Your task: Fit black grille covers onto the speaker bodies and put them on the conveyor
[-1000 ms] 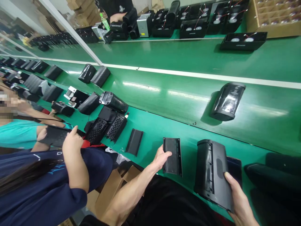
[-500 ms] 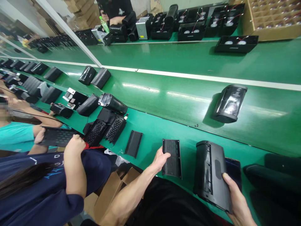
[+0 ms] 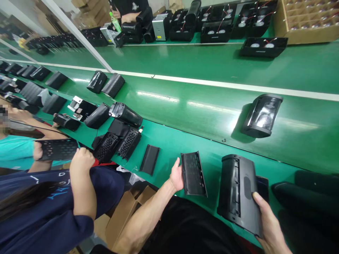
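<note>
My left hand [image 3: 176, 177] supports a thin black curved panel [image 3: 194, 173] from its left edge. Its thumb points up beside the panel, and the fingers are hidden behind it. Rows of small holes show on the panel's inner face. On the right, my right hand [image 3: 268, 218] grips a black speaker housing [image 3: 242, 197] by its right side, thumb on the flat face. That housing stands tilted, with a long slot along its left part. Another black panel [image 3: 149, 159] lies on the green bench left of my left hand.
A glossy black housing [image 3: 263, 115] rests on the green belt [image 3: 185, 113]. Perforated black parts [image 3: 129, 141] are piled at the left, near a co-worker's arm [image 3: 83, 183]. Below the bench edge is an open cardboard box [image 3: 124, 215]. Dark objects [image 3: 304, 194] sit at far right.
My left thumb has come off the panel's face, and the panel has tilted to show its inner side. The housing on the belt has shifted slightly right. My right hand keeps its hold.
</note>
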Demonstrator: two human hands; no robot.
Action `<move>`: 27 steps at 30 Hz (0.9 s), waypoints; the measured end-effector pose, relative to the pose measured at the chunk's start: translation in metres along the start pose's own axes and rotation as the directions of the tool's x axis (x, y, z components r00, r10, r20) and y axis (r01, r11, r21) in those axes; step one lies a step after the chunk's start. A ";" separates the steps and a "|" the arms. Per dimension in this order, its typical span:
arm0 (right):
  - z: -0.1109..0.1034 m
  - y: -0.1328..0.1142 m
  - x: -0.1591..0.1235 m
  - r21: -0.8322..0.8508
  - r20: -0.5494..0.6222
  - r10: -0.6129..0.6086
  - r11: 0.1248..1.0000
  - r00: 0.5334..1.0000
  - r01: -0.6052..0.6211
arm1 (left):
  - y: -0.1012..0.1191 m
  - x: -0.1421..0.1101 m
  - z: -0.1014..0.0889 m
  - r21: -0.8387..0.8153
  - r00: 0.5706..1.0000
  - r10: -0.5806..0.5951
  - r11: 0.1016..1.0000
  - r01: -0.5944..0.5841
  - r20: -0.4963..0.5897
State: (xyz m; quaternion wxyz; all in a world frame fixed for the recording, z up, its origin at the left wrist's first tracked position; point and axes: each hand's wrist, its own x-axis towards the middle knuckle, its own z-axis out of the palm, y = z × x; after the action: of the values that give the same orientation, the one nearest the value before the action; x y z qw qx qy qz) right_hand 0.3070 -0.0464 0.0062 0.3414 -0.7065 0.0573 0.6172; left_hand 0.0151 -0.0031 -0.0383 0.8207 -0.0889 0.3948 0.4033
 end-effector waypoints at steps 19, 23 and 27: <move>0.005 -0.005 -0.011 0.027 -0.001 -0.010 1.000 1.000 0.011 | 0.004 -0.016 0.024 0.006 0.963 -0.088 0.996 0.090 0.254; 0.004 -0.009 -0.011 0.000 0.002 -0.074 0.997 0.997 0.074 | 0.002 -0.014 0.023 0.009 0.963 -0.080 0.997 0.080 0.257; 0.005 -0.014 -0.011 -0.054 0.040 -0.143 0.988 0.989 0.145 | -0.007 -0.006 0.020 0.014 0.980 -0.046 0.999 0.044 0.193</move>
State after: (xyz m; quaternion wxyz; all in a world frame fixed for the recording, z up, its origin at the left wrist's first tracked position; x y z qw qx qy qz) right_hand 0.3079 -0.0368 0.0217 0.3658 -0.7069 -0.0177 0.6051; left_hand 0.0298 -0.0025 -0.0214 0.8645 -0.0541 0.3131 0.3895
